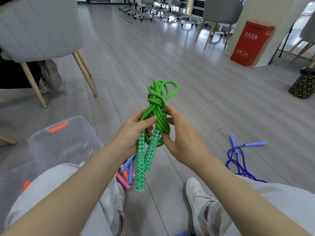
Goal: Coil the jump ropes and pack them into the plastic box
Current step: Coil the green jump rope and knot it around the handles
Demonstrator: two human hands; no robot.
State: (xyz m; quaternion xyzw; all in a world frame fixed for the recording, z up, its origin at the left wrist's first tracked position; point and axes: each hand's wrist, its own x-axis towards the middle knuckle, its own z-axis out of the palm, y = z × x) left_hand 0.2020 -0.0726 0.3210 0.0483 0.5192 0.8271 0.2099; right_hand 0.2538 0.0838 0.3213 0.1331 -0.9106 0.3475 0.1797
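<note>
My left hand [136,132] grips the green jump rope [156,114] bundle just above its two handles, thumb clamped across the cords; my right hand [180,135] pinches the knotted wrap, snugging it. The coil looks tied off, so next comes swinging it left into the plastic box [42,142], which looks empty. The blue rope [238,160] lies loose on the floor, uncoiled.
</note>
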